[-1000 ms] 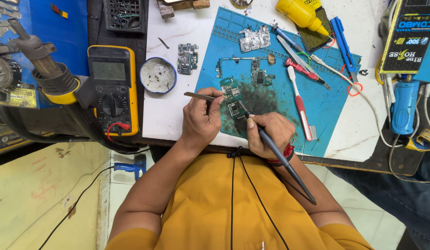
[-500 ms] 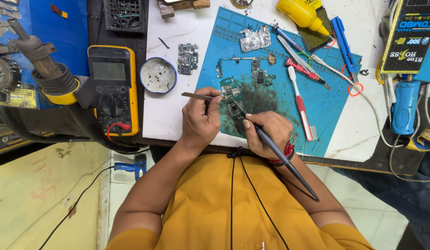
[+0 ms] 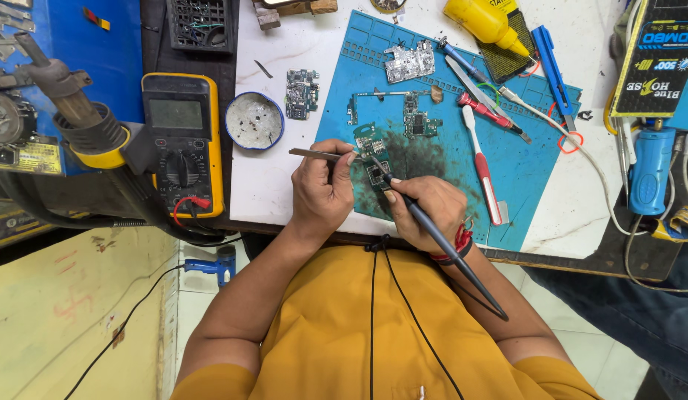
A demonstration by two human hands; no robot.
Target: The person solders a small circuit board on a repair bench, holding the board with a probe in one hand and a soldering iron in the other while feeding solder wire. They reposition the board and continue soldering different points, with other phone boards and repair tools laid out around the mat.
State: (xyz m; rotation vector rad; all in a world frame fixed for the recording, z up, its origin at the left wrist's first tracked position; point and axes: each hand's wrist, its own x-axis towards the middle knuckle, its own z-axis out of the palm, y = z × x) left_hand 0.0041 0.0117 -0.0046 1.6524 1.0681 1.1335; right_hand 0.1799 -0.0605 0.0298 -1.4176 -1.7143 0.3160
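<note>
two hands, left (image 3: 323,194) gripping tweezers (image 3: 318,154), right (image 3: 425,211) a soldering iron (image 3: 440,237), tip hidden at circuit board (image 3: 375,172)

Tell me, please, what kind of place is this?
Most likely a small electronics repair bench. The right hand holds a soldering iron to a circuit board on a blue mat, and a yellow multimeter sits beside it.

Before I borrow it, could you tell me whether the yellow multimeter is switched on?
Cannot tell: the multimeter's grey display shows no readable digits.
</note>
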